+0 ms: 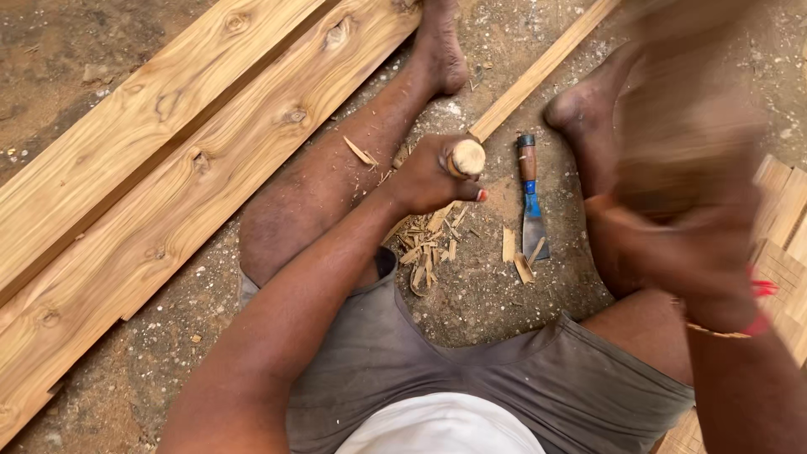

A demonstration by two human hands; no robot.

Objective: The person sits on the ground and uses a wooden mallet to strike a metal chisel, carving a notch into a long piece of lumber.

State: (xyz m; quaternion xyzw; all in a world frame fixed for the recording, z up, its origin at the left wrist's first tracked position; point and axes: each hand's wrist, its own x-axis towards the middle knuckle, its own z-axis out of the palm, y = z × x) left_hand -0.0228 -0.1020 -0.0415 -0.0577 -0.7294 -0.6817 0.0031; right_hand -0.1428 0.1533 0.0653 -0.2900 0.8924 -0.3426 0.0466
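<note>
1. Chisel work, from what I can see: my left hand [433, 175] is clenched around a chisel's rounded wooden handle [467, 157], standing upright over the thin wood strip [538, 69] that runs between my legs on the dirt.
2. My right hand [685, 223] is pure motion blur. It looks wrapped around a blurred brown block, maybe a mallet [681, 126], but I can't tell the grip for sure.
3. Progress, I'd guess partway: a fair pile of wood chips [430, 244] sits under the left hand, so some cutting's done. The cut itself is hidden, so what's left is unclear.
4. Containers: none in view. A spare blue-handled chisel [530, 202] just lies loose on the ground, and planks [185, 160] lie to my left.
</note>
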